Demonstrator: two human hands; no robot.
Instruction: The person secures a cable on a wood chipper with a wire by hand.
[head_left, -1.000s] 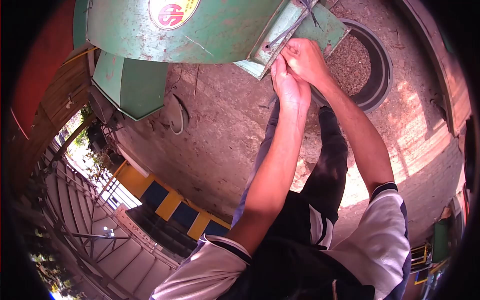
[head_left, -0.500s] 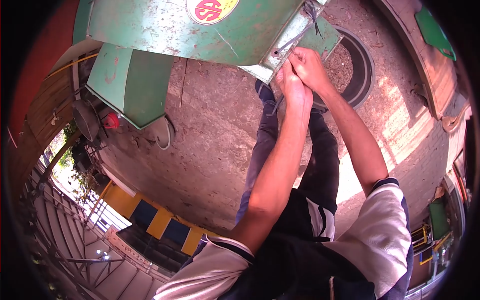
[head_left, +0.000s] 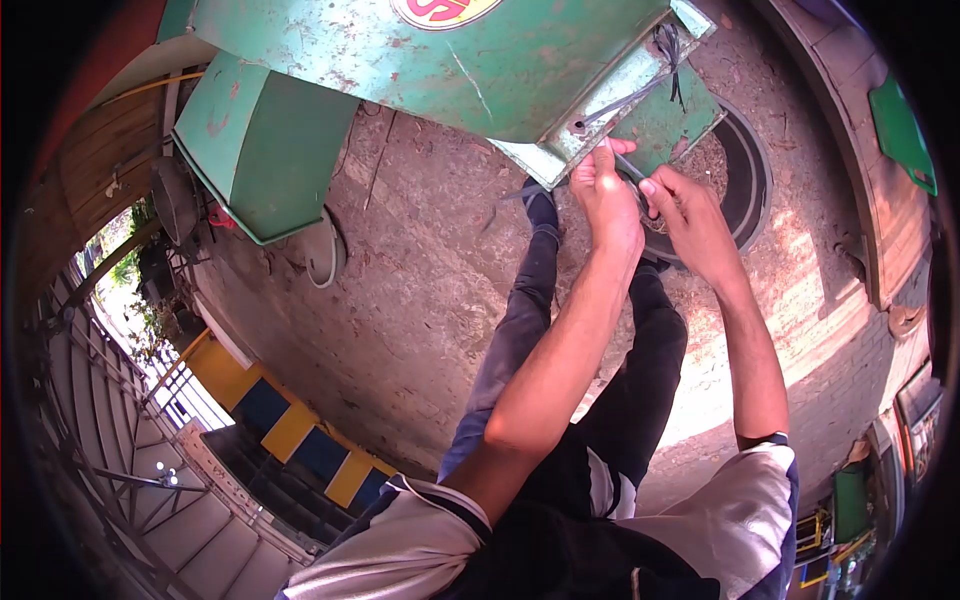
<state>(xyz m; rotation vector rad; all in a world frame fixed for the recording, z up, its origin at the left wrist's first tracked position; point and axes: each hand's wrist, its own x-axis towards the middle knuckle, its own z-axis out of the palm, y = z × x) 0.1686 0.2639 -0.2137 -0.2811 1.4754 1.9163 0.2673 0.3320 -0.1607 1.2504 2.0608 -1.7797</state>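
A green sheet-metal machine housing (head_left: 400, 70) with a worn pale flange (head_left: 600, 105) fills the top of the view. A dark, thin strip (head_left: 630, 170) spans my two hands just below the flange. My right hand (head_left: 692, 215) is closed, pinching one end between thumb and forefinger. My left hand (head_left: 608, 200) is close under the flange edge, its fingers bent around the strip's other end, partly hidden. More dark strip is knotted in a bundle (head_left: 667, 42) on the flange, and a length runs from it to a small hole.
Beneath a green metal flap (head_left: 665, 120), a round black tub (head_left: 755, 190) holds chopped, straw-like bits. To the left hangs a green chute (head_left: 240, 150) over a pale container (head_left: 325, 250). My legs stand on a dusty floor (head_left: 400, 270). A wooden edge (head_left: 850, 150) runs along the right.
My hands were close together at the flange; now the right hand has pulled away to the right and down, and the dark strip shows between them. The view has shifted slightly.
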